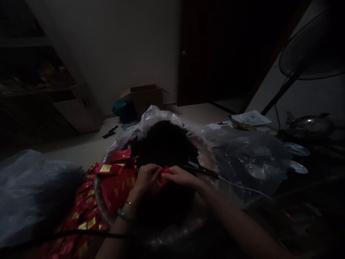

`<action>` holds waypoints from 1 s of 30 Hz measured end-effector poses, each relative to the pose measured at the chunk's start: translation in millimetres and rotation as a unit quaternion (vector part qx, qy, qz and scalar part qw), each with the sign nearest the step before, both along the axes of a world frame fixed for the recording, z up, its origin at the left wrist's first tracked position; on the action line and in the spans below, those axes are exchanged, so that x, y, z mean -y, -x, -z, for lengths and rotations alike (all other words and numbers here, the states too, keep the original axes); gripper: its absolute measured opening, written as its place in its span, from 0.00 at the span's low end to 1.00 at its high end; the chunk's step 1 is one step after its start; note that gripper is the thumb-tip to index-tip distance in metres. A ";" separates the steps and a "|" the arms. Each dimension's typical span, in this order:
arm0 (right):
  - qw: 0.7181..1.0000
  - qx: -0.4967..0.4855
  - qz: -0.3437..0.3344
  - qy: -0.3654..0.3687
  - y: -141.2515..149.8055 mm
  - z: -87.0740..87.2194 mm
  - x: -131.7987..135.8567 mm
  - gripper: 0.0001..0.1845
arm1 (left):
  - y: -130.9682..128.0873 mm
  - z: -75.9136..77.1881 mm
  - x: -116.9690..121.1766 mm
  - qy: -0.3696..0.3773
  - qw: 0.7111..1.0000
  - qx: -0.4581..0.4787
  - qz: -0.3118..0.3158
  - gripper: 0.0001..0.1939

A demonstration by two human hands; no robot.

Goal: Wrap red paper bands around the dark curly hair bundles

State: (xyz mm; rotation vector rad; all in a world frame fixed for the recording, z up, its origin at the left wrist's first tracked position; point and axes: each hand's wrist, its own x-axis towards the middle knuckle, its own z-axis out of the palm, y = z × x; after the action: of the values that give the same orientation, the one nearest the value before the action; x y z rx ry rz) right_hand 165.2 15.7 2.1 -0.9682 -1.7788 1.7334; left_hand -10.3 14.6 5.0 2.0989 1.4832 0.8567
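My left hand (147,176) and my right hand (178,176) meet over a dark heap. Between them is a small red packet (164,175), pinched by the fingers of both. Beneath and beyond lies a large mound of loose black material (169,144), perhaps tea leaves, in a round container lined with clear plastic (155,113). Just right of my right hand, a slim black clamp-like tool (206,171) with a small red light and a white cord rests on the heap. Red packets with gold labels (107,168) and a larger red bag (117,189) lie left of my left hand.
Many more red packets (86,208) spill down at the left beside a clear plastic bag (32,194). Plastic sheeting (250,154) spreads at the right, near a metal kettle (309,124). Behind stand an open cardboard box (147,99) and a fan (309,50). Light is dim.
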 end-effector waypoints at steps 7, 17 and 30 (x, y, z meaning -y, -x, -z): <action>0.996 -0.038 0.078 0.022 -6.6 4.1 -14.1 0.27 | 4.7 -4.1 1.9 -0.067 0.995 -0.054 0.056 0.17; 0.985 -0.124 0.091 0.080 -10.7 20.2 -22.4 0.27 | 4.0 -0.1 1.0 -0.151 0.970 -0.176 0.066 0.30; 0.960 -0.198 0.144 0.139 -5.7 14.3 -20.9 0.24 | 5.2 4.2 -2.4 -0.166 0.970 -0.174 0.025 0.22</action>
State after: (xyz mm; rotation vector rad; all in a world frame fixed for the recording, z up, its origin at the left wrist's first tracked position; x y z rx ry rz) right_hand 170.9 36.6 -12.1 -0.8595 -1.1081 1.8558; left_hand -15.5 17.0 0.7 2.6335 1.5284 0.7909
